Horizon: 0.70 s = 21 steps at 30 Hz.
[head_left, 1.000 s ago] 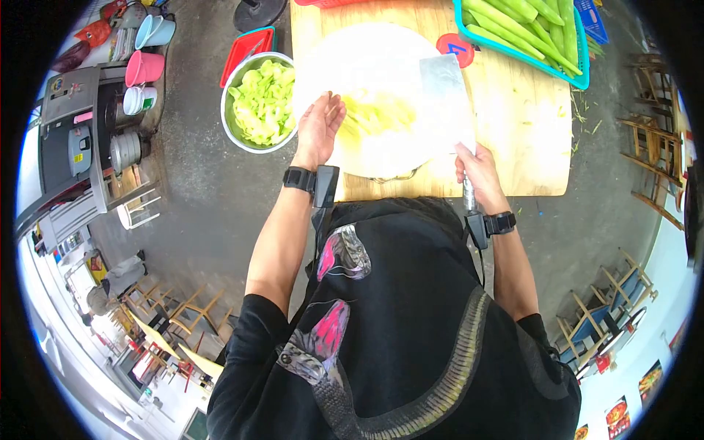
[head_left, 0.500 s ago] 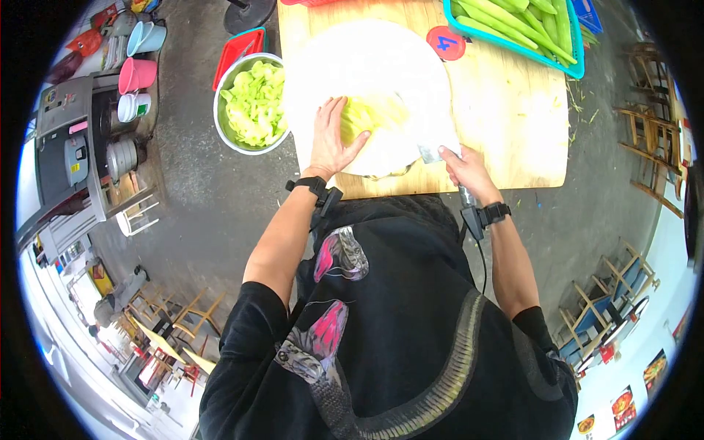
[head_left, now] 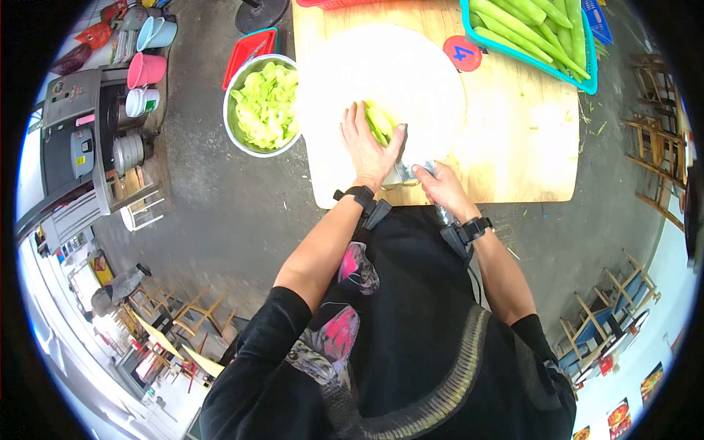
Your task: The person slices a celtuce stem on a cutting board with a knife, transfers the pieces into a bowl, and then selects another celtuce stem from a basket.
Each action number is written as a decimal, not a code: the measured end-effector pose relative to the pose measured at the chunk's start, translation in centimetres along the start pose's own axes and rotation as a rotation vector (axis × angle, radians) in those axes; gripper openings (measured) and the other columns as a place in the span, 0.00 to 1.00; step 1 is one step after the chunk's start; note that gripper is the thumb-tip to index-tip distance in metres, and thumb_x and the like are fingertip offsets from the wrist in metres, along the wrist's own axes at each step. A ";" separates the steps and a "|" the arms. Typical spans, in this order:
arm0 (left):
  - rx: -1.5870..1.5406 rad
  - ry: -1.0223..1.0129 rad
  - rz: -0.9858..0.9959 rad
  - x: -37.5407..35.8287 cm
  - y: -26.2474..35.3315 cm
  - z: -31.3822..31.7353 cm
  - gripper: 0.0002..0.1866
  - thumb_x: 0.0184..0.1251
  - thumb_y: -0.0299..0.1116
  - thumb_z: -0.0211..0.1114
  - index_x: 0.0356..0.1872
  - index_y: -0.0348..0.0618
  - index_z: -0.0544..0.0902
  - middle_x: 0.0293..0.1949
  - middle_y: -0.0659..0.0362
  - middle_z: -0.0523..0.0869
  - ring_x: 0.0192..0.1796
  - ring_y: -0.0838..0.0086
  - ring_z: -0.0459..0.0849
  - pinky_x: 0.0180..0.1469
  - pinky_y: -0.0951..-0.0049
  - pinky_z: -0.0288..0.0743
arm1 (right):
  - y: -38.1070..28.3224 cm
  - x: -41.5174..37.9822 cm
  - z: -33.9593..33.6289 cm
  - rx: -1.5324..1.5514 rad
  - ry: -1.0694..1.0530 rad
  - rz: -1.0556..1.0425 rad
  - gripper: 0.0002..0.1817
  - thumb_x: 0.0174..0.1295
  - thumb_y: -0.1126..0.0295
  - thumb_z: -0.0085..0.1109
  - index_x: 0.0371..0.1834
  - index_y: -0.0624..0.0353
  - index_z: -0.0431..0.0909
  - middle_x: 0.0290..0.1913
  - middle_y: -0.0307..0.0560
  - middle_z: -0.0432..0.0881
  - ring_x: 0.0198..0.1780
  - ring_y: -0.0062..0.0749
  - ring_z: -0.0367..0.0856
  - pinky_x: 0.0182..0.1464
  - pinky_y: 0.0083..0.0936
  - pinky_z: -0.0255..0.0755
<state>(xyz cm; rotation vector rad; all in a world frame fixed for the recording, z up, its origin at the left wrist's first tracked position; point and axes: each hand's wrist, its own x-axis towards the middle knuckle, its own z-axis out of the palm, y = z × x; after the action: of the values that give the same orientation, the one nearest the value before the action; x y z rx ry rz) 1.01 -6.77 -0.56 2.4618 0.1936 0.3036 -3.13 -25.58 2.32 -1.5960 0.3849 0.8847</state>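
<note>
At upper left of centre a metal bowl (head_left: 262,105) of cut green pieces stands beside the round white cutting board (head_left: 400,73). The left hand (head_left: 369,147) lies flat, fingers spread, on a pile of green slices (head_left: 379,122) at the board's near edge. Just right, the right hand (head_left: 438,186) is clenched around a cleaver (head_left: 405,172) handle, with a teal basket of green stalks (head_left: 539,33) at upper right.

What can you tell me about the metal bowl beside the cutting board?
The bowl is round, of shiny metal that looks like steel, and stands upright on the grey floor, off the left edge of the wooden table. It is heaped nearly to the rim with pale green cut pieces of vegetable. A red tray lies against its far side. Neither hand touches it; the left hand rests on the white board a little way to its right.
</note>
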 end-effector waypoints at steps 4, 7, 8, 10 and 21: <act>-0.161 0.065 -0.026 0.2 0.0 0.0 0.48 0.62 0.46 0.80 0.78 0.35 0.67 0.77 0.35 0.68 0.79 0.40 0.64 0.80 0.42 0.59 | 0.3 0.6 2.1 -0.015 -0.022 -0.055 0.15 0.80 0.59 0.62 0.49 0.62 0.83 0.21 0.33 0.77 0.18 0.18 0.72 0.22 0.25 0.67; -0.095 0.123 0.017 0.6 -0.4 0.1 0.41 0.61 0.40 0.81 0.74 0.40 0.75 0.75 0.39 0.72 0.77 0.43 0.69 0.78 0.46 0.64 | 0.3 0.6 3.4 -0.001 -0.013 -0.071 0.15 0.80 0.59 0.62 0.47 0.63 0.83 0.21 0.33 0.76 0.18 0.18 0.72 0.21 0.25 0.66; -0.130 0.133 0.045 1.0 -0.5 0.3 0.38 0.60 0.40 0.81 0.71 0.41 0.78 0.74 0.41 0.74 0.76 0.42 0.70 0.77 0.45 0.64 | 0.3 0.5 3.5 -0.006 -0.014 -0.066 0.15 0.80 0.59 0.62 0.47 0.63 0.83 0.21 0.33 0.76 0.18 0.18 0.72 0.21 0.25 0.66; -0.165 0.152 0.067 1.4 -0.8 0.6 0.35 0.59 0.40 0.81 0.68 0.43 0.81 0.73 0.43 0.75 0.75 0.42 0.71 0.77 0.44 0.65 | -0.1 0.4 3.7 0.014 -0.006 -0.024 0.16 0.80 0.59 0.62 0.43 0.63 0.83 0.20 0.32 0.75 0.17 0.17 0.71 0.21 0.24 0.65; -0.219 0.086 0.157 2.8 -1.3 -0.1 0.30 0.60 0.42 0.80 0.64 0.45 0.85 0.68 0.47 0.82 0.73 0.47 0.75 0.75 0.45 0.67 | 0.2 -1.0 2.9 0.059 0.123 -0.037 0.16 0.80 0.60 0.64 0.37 0.60 0.81 0.19 0.31 0.73 0.16 0.15 0.68 0.19 0.23 0.63</act>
<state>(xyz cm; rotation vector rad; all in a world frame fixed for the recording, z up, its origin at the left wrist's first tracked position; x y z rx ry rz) 3.56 -5.15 -0.83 2.2525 0.0022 0.4731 -4.88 -23.12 2.88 -1.6024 0.4627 0.7433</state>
